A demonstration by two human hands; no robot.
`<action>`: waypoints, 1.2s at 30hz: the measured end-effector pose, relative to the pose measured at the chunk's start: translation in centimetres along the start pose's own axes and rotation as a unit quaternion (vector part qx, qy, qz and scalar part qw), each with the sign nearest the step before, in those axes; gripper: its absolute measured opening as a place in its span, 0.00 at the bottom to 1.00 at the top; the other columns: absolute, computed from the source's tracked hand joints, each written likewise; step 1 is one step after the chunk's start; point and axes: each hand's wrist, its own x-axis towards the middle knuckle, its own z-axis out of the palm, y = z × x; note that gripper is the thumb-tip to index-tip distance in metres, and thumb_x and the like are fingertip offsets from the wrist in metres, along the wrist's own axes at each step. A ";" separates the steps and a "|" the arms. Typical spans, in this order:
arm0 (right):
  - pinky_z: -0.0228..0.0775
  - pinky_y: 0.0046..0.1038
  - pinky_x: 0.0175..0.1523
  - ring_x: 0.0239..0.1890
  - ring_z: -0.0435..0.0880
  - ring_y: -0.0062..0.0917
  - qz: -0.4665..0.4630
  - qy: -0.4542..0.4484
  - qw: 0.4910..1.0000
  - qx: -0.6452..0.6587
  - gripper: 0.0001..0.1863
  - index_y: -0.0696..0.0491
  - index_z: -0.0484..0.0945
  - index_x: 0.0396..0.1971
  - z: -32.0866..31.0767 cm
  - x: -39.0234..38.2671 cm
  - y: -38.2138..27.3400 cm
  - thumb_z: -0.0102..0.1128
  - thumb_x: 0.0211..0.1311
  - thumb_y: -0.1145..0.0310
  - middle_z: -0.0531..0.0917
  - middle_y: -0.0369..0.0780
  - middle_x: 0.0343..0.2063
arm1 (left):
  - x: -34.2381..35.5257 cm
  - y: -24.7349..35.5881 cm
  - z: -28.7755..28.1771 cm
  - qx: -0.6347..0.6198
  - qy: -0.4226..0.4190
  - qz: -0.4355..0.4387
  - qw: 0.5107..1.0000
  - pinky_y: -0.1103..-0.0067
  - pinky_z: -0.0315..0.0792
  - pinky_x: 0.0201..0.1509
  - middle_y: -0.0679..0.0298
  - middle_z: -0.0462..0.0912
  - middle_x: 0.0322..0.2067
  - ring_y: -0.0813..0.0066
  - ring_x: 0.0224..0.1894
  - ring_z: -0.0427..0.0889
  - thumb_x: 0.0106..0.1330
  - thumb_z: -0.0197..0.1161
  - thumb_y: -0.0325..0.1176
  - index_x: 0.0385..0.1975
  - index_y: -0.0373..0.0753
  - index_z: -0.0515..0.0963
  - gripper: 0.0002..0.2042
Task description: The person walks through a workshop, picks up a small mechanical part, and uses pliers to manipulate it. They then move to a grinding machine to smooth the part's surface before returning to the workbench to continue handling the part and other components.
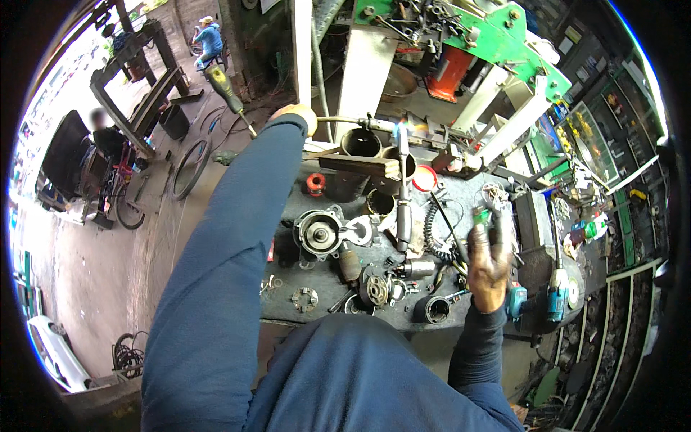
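Observation:
At the bench's far left, my left hand is closed, its fingers mostly hidden by the wrist and sleeve. A gas torch with a thin metal pipe runs rightward from it; a blue glow shows at the tip, above open cylindrical housings. My right hand, blackened with grime, is raised over the bench's right side. Between its fingertips appears a small green object, too small to name. Beside that hand lies a dark rod. Below the torch tip stands a T-shaped metal tool.
The dark workbench carries a round motor housing, a red ring and a coiled black cable. A blue drill stands at right, a yellow-green power tool at far left. Behind rises a green metal frame. Two people are farther off.

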 end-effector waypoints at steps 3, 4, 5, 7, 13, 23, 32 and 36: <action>0.62 0.17 0.27 0.24 0.68 0.11 0.135 -0.039 0.989 0.038 0.20 0.60 0.71 0.59 -0.4 -1.8 7.1 0.58 0.72 0.68 0.77 0.31 0.31 | -1.9 1.9 -1.4 0.078 -0.005 0.072 0.994 0.62 0.77 0.59 0.52 0.84 0.51 0.53 0.54 0.84 0.66 0.56 0.36 0.50 0.43 0.85 0.16; 0.62 0.17 0.26 0.23 0.68 0.11 0.142 -0.046 0.984 0.096 0.20 0.60 0.71 0.58 0.8 -1.9 8.6 0.60 0.71 0.68 0.78 0.31 0.31 | -1.4 1.2 -1.0 0.110 0.015 0.089 0.990 0.64 0.79 0.55 0.53 0.87 0.47 0.55 0.50 0.86 0.64 0.59 0.35 0.45 0.43 0.87 0.14; 0.62 0.18 0.25 0.22 0.69 0.12 0.151 -0.049 0.976 0.151 0.20 0.59 0.71 0.56 1.8 -2.1 10.0 0.62 0.69 0.67 0.78 0.32 0.31 | -1.1 1.3 -0.9 0.114 0.014 0.094 0.989 0.65 0.79 0.55 0.53 0.87 0.46 0.55 0.50 0.86 0.64 0.59 0.35 0.46 0.43 0.86 0.14; 0.63 0.18 0.24 0.22 0.70 0.12 0.172 -0.066 0.945 0.271 0.22 0.57 0.71 0.56 5.0 -1.5 10.4 0.67 0.66 0.66 0.80 0.33 0.32 | 1.2 -2.6 0.7 0.073 0.034 0.017 0.997 0.64 0.79 0.54 0.52 0.87 0.46 0.55 0.50 0.86 0.64 0.59 0.35 0.47 0.43 0.86 0.15; 0.64 0.17 0.24 0.23 0.76 0.14 0.144 -0.015 0.984 0.100 0.21 0.55 0.74 0.53 8.8 1.6 11.3 0.69 0.63 0.67 0.82 0.34 0.29 | 0.9 -0.2 0.2 0.066 0.034 0.052 0.996 0.63 0.78 0.56 0.50 0.86 0.48 0.53 0.50 0.86 0.65 0.58 0.35 0.48 0.40 0.85 0.15; 0.72 0.20 0.32 0.26 0.78 0.17 0.154 -0.005 0.980 0.125 0.14 0.57 0.78 0.47 7.7 1.5 8.3 0.67 0.65 0.69 0.84 0.35 0.29 | 0.0 0.0 -0.2 0.010 0.014 -0.005 1.000 0.63 0.76 0.59 0.52 0.83 0.53 0.54 0.55 0.83 0.68 0.55 0.37 0.53 0.43 0.83 0.17; 0.71 0.22 0.43 0.38 0.78 0.17 0.116 -0.026 0.993 0.018 0.15 0.57 0.77 0.52 -0.4 -7.1 11.1 0.62 0.70 0.66 0.83 0.36 0.36 | -1.8 0.6 -1.8 -0.021 0.023 0.003 1.000 0.59 0.72 0.63 0.50 0.81 0.55 0.49 0.58 0.79 0.73 0.44 0.46 0.56 0.46 0.79 0.21; 0.72 0.21 0.44 0.37 0.78 0.16 0.224 0.013 0.974 0.018 0.15 0.58 0.77 0.52 -2.4 -12.4 12.8 0.64 0.69 0.69 0.82 0.34 0.36 | -1.1 -0.2 -2.1 0.113 0.021 0.123 0.986 0.59 0.75 0.58 0.49 0.83 0.51 0.49 0.54 0.83 0.70 0.49 0.41 0.51 0.44 0.82 0.18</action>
